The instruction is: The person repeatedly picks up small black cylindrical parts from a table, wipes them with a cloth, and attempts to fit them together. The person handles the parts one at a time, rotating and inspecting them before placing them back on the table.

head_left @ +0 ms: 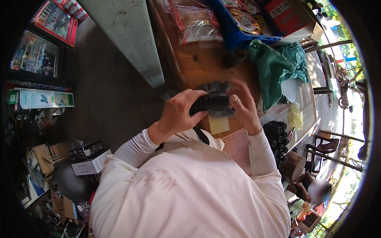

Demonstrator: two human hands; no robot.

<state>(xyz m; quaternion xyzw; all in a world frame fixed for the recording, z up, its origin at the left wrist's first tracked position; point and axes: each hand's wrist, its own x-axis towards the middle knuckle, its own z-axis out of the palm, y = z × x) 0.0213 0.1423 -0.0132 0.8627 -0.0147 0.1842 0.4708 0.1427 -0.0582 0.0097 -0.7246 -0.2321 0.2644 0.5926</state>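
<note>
My left hand (180,109) is closed round the left end of a short black cylinder (216,100), thumb below and fingers above. Ridges or rings run round the cylinder; its exact kind I cannot make out. Grey fuzzy cloth (222,112) shows above and below it. At the cylinder's right end is my right hand (247,107), its thumb raised and its fingers smeared by motion, so their grip does not show. Just under the cloth a yellow paper (219,125) lies on the brown table (198,59).
Several black cylinders (278,139) are grouped right of my right forearm, near a pink written sheet (237,146). Green cloth (274,67), a blue crate (238,37) of packets and a cardboard box (291,20) occupy the far side. A grey metal post (127,35) rises left of the table.
</note>
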